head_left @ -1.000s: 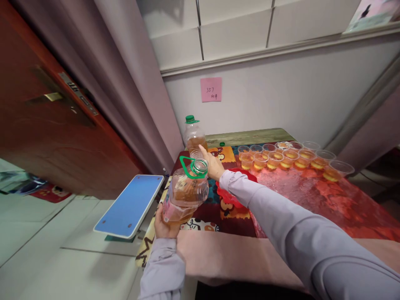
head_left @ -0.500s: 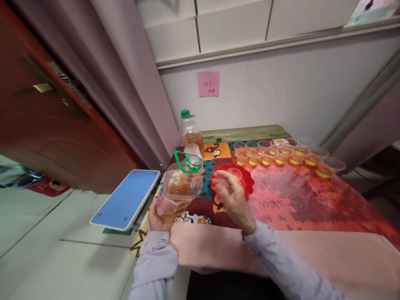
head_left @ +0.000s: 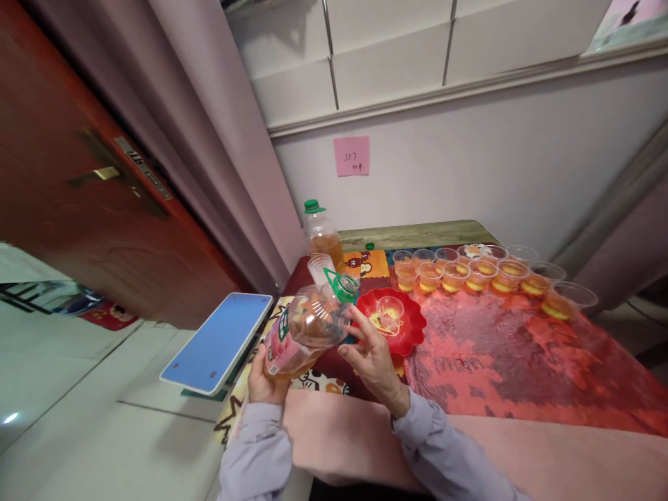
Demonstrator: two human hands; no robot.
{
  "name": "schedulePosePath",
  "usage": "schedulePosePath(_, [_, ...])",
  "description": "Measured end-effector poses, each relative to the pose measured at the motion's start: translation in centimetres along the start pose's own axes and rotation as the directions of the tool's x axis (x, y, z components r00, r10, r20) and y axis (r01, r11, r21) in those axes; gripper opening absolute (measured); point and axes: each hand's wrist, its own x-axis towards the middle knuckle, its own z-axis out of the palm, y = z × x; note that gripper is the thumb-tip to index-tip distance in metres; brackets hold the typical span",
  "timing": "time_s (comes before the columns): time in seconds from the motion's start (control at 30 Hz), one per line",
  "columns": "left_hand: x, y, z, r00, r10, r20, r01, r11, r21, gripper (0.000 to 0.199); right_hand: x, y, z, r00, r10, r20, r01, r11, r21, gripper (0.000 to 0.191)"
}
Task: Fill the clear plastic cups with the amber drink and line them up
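My left hand (head_left: pixel 268 376) holds the lower end of a large clear bottle (head_left: pixel 307 327) of amber liquid, tilted with its uncapped neck toward the right. Near the bottle's neck, my right hand (head_left: pixel 373 358) has its fingers apart, the fingertips at the bottle's upper side; firm contact cannot be made out. A clear cup (head_left: pixel 390 313) sits in the red scalloped bowl (head_left: pixel 412 327) just beyond my right hand. Rows of clear cups (head_left: pixel 454 275) with amber liquid and yellow pieces stand at the back right of the table.
A second bottle (head_left: pixel 324 243) with a green cap stands at the back left, clear empty cups (head_left: pixel 319 268) before it. A loose green cap (head_left: pixel 370 246) lies near the wall. A blue board (head_left: pixel 219 341) is left of the table, whose cover (head_left: pixel 480 355) is red.
The held bottle has tilted further right, its neck now nearer the red bowl. My right hand has moved from over the bowl down and left to the bottle. The whole view has shifted slightly.
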Motion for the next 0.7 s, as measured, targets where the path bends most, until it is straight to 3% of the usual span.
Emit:
schedulePosePath(0.27, [-2.3, 1.8, 2.9, 0.997, 0.056, -0.054, -0.051, 0.994, 0.094, 0.031, -0.1, 1.1, -0.4, 0.987, 0.147, -0.071, -0.128, 0.968, 0.215, 0.079])
schedulePosePath(0.4, [-2.7, 3.3, 3.9, 0.996, 0.046, -0.078, -0.03, 0.982, 0.187, 0.03, -0.2, 1.1, -0.1, 0.973, 0.201, -0.117, -0.164, 0.948, 0.273, 0.091])
schedulePosePath(0.57, [-2.8, 4.8, 4.7, 0.99, 0.102, -0.094, -0.074, 0.963, 0.258, 0.023, -0.5, 0.7, 0.2, 0.962, 0.261, -0.086, -0.223, 0.925, 0.308, 0.096])
schedulePosePath(0.7, [-3.1, 5.5, 5.1, 0.995, 0.065, -0.073, -0.039, 0.951, 0.308, 0.027, -0.8, 0.3, 0.3, 0.963, 0.265, -0.051, -0.238, 0.924, 0.298, 0.1])
